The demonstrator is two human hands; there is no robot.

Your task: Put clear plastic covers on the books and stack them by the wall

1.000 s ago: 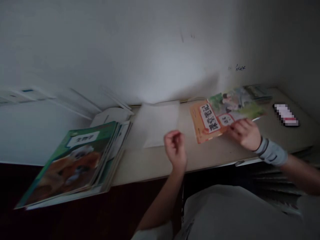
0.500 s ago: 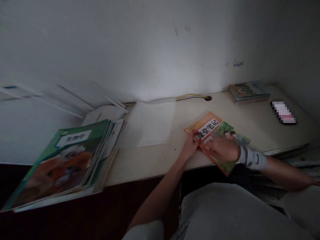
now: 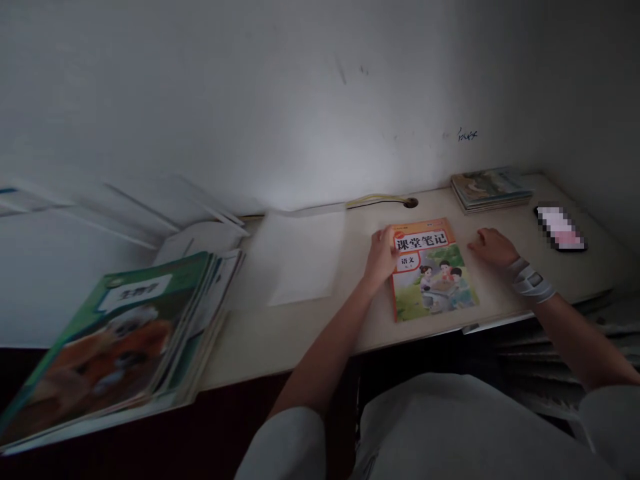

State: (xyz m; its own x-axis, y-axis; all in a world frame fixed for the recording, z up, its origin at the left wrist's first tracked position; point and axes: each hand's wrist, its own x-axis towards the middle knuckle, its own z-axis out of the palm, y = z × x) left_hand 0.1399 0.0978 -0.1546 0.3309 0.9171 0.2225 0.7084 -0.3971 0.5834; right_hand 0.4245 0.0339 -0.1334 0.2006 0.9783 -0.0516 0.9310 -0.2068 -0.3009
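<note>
A book with an orange and green cover lies flat on the desk, its cover showing Chinese characters and drawn children around a table. My left hand has its curled fingers at the upper left edge of the book, gripping that edge. To the right of the book, my right hand hovers low over the desk, loosely curved with fingers apart and nothing in them. A pale band with a small dark face is on my right wrist.
A tall stack of books topped by a green biology textbook overhangs the desk at left. A whitish translucent sheet lies beside it. Smaller books and a phone sit at right. A yellow cable runs along the wall.
The book has turned from slanted to nearly straight and now lies fully on the desk. My right hand has let go of it and moved off to the right; my left stays at its edge.
</note>
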